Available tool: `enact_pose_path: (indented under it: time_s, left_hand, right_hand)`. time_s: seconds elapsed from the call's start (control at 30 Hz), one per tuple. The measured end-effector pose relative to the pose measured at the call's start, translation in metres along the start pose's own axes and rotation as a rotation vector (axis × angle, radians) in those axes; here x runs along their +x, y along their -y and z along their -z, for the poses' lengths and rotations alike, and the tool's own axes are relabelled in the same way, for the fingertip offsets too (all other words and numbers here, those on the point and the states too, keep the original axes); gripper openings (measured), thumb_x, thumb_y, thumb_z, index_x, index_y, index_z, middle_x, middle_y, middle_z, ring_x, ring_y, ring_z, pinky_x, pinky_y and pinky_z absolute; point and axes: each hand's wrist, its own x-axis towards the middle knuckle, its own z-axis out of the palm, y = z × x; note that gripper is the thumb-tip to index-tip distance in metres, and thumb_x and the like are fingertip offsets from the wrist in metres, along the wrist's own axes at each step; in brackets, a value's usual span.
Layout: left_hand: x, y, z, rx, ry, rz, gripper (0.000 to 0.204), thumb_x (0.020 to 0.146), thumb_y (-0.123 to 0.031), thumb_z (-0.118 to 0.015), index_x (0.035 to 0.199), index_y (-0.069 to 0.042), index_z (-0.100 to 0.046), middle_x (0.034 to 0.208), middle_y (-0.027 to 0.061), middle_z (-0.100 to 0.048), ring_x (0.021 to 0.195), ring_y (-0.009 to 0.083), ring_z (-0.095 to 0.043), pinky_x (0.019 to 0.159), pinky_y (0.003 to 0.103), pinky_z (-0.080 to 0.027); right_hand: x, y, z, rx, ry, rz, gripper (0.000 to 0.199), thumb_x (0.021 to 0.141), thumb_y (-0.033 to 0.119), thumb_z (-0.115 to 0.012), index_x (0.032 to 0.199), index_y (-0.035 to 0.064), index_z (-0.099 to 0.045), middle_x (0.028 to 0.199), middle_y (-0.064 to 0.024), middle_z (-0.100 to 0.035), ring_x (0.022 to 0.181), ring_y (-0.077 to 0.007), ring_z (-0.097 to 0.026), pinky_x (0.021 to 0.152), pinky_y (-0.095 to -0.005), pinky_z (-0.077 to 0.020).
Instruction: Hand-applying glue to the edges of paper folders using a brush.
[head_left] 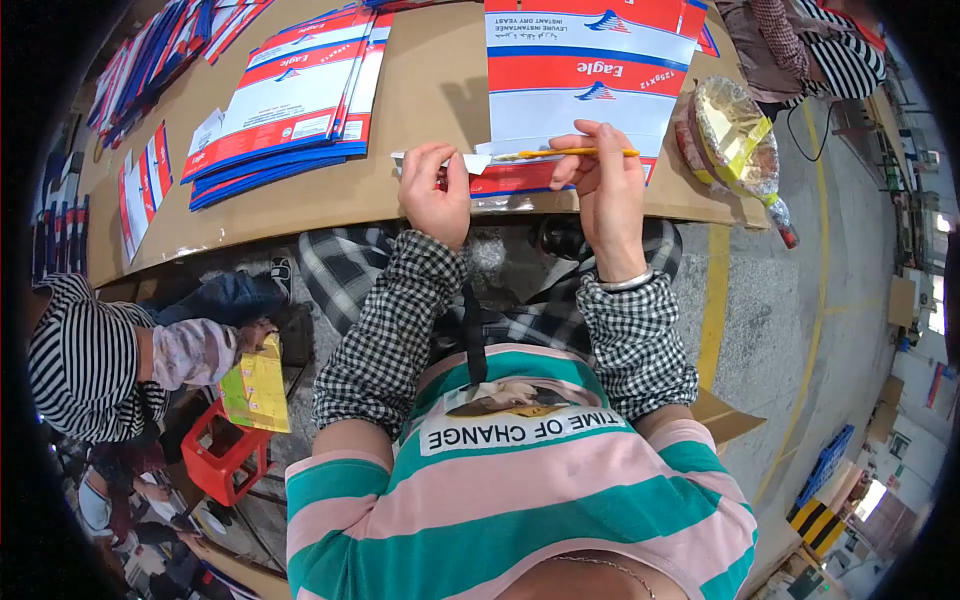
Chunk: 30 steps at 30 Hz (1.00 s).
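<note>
Left hand (433, 190): centre of the frame, grip closed on the folded white flap (478, 162) of a flat carton, pinning it to the surface (420, 90).
Right hand (603, 185): just right of the left one, grip narrow around a thin yellow stick (570, 153), held level with its tip toward the flap.
Carton in hand (575, 85): a red, white and blue printed flat box blank, upper centre of the frame, lying open on the brown cardboard-covered surface with its near edge at the hands.
Progress: judging by how things lie, this carton is mid-way; its lower flap is turned up and the stick rests along the fold, but the blank lies flat, not yet closed or set aside.
Stack of blanks (290, 95): upper left of the frame, many like cartons piled flat, apart from the hands; whether these are finished or waiting I cannot tell.
Tape rolls (735, 135): upper right, wrapped in clear film, near the surface's edge.
Other person (90, 360): lower left, striped hat, holding a yellow packet (258, 385) above a red stool (225, 450).
</note>
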Motion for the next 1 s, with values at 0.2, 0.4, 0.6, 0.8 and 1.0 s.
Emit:
enact_pose_path:
  time_s: [0.2, 0.4, 0.6, 0.8, 1.0]
  left_hand:
    - [-0.003, 0.004, 0.001, 0.040, -0.034, -0.088, 0.007, 0.078, -0.001, -0.060, 0.084, 0.002, -0.062, 0.091, 0.0127, -0.058, 0.078, 0.0239, -0.059, 0.064, 0.029, -0.050]
    - [-0.006, 0.000, 0.000, 0.006, -0.037, -0.055, 0.008, 0.077, 0.001, -0.061, 0.085, 0.002, -0.061, 0.091, 0.0135, -0.058, 0.078, 0.0243, -0.059, 0.065, 0.030, -0.051]
    - [-0.005, 0.002, -0.001, 0.017, -0.049, -0.087, 0.008, 0.077, 0.001, -0.061, 0.085, 0.002, -0.061, 0.091, 0.0136, -0.058, 0.077, 0.0239, -0.059, 0.062, 0.030, -0.051]
    - [-0.004, 0.001, -0.002, 0.008, -0.058, -0.086, 0.008, 0.077, 0.001, -0.061, 0.085, 0.002, -0.061, 0.091, 0.0132, -0.058, 0.078, 0.0234, -0.059, 0.062, 0.029, -0.051]
    - [-0.004, 0.006, -0.003, 0.012, -0.080, -0.115, 0.008, 0.077, 0.001, -0.061, 0.084, 0.003, -0.061, 0.091, 0.0131, -0.058, 0.078, 0.0240, -0.059, 0.064, 0.029, -0.050]
  right_hand:
    - [0.006, -0.011, -0.011, -0.078, -0.047, -0.027, 0.031, 0.096, 0.025, -0.040, 0.103, -0.0033, -0.050, 0.088, -0.0193, -0.062, 0.061, -0.0171, -0.059, 0.057, -0.0277, -0.0521]
    - [0.006, -0.014, -0.014, -0.125, -0.023, -0.030, 0.030, 0.095, 0.026, -0.044, 0.102, -0.0037, -0.048, 0.087, -0.0166, -0.061, 0.060, -0.0138, -0.059, 0.056, -0.0246, -0.0512]
    - [0.005, -0.010, -0.023, -0.172, -0.018, 0.002, 0.027, 0.093, 0.022, -0.048, 0.099, -0.0034, -0.050, 0.085, -0.0150, -0.062, 0.059, -0.0118, -0.058, 0.055, -0.0230, -0.0499]
    - [0.002, -0.003, -0.030, -0.306, 0.016, 0.018, 0.022, 0.091, 0.019, -0.051, 0.095, -0.0023, -0.052, 0.081, -0.0102, -0.062, 0.058, -0.0086, -0.055, 0.052, -0.0202, -0.0459]
    - [0.000, -0.004, -0.033, -0.388, 0.066, 0.033, 0.021, 0.091, 0.019, -0.052, 0.093, -0.0012, -0.054, 0.079, -0.0077, -0.062, 0.057, -0.0076, -0.054, 0.053, -0.0198, -0.0454]
